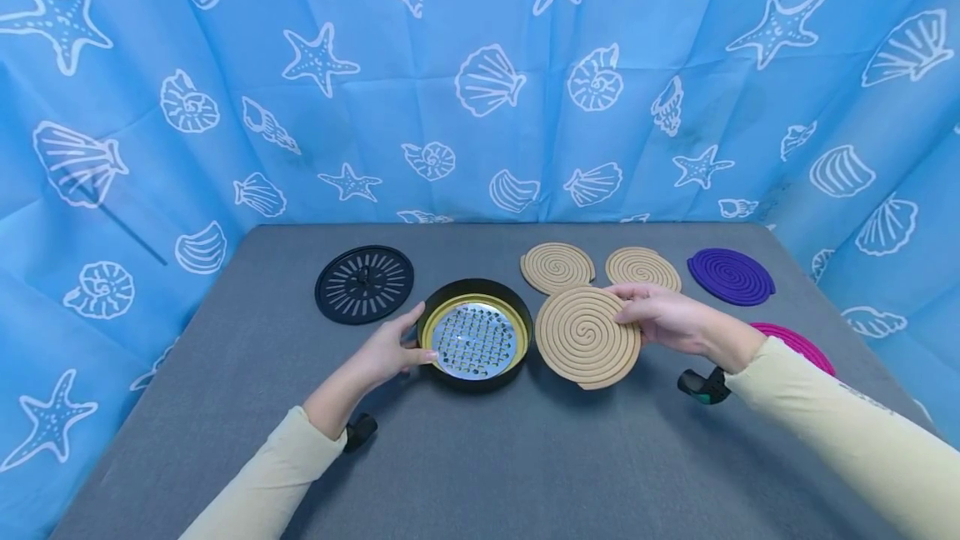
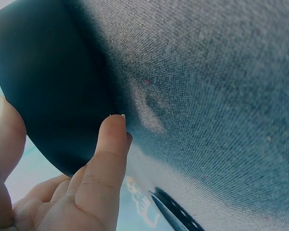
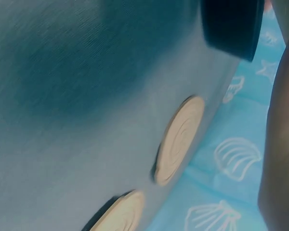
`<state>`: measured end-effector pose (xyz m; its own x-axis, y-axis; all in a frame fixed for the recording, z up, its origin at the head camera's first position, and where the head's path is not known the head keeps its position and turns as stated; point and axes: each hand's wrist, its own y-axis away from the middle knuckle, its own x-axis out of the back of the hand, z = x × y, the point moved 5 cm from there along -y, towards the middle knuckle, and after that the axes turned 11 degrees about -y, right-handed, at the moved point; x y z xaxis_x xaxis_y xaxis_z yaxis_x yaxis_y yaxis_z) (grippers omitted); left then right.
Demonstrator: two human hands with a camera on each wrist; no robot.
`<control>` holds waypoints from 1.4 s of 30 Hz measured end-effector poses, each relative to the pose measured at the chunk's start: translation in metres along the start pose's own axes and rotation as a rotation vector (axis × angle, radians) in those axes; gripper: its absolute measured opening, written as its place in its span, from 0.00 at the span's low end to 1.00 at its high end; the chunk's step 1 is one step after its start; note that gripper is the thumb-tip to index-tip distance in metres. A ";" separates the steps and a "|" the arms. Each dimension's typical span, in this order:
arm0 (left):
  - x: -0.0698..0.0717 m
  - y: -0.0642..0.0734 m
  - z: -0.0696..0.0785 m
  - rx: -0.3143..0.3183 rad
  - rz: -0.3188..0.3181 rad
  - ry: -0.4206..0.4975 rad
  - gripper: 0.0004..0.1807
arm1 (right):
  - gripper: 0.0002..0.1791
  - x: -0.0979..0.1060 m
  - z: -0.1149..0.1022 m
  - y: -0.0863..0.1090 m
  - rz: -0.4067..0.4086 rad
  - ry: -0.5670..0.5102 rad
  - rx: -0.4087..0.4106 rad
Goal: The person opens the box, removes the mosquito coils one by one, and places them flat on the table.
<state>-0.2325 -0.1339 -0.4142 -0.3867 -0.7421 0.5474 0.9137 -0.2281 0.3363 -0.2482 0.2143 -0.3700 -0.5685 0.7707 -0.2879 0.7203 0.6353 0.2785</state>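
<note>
My left hand (image 1: 390, 348) grips the left side of a round black container (image 1: 474, 386), its thumb at the rim. Inside the container sit a yellow ring (image 1: 426, 330) and a shiny perforated metal grater disc (image 1: 474, 342). In the left wrist view, thumb and fingers (image 2: 103, 163) hold the container's dark wall (image 2: 48, 86). Just right of the container, my right hand (image 1: 667, 319) pinches a beige spiral coaster (image 1: 585, 336) by its right edge, raised above the table and tilted. The right wrist view shows only part of that hand (image 3: 284, 144).
A slotted black disc with a central knob (image 1: 363, 283) lies behind left. Two beige spiral coasters (image 1: 557, 267) (image 1: 642, 267) lie at the back, with a purple coaster (image 1: 731, 276) and a partly hidden magenta coaster (image 1: 798, 346) farther right. A blue shell-patterned curtain (image 1: 450, 107) borders the grey table (image 1: 480, 473).
</note>
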 end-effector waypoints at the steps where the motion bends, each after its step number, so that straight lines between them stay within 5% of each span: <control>1: 0.000 0.000 0.000 -0.003 0.000 -0.001 0.46 | 0.24 0.003 0.000 0.002 0.004 0.003 0.001; 12: -0.002 -0.002 0.001 0.006 -0.003 -0.006 0.46 | 0.16 0.029 0.008 0.019 0.073 0.063 -0.020; 20: -0.002 -0.002 0.001 0.004 -0.009 -0.008 0.46 | 0.29 0.056 0.013 0.033 0.106 0.231 -0.063; 35: 0.001 0.000 -0.001 -0.001 0.006 -0.025 0.45 | 0.22 0.098 0.032 0.042 -0.022 0.219 -0.196; 42: 0.001 -0.002 -0.003 -0.001 0.013 -0.039 0.45 | 0.28 0.107 0.033 0.040 -0.011 0.258 -0.195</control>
<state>-0.2339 -0.1364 -0.4168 -0.3797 -0.7197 0.5812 0.9187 -0.2193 0.3286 -0.2669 0.3207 -0.4194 -0.6756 0.7351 -0.0566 0.6382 0.6216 0.4543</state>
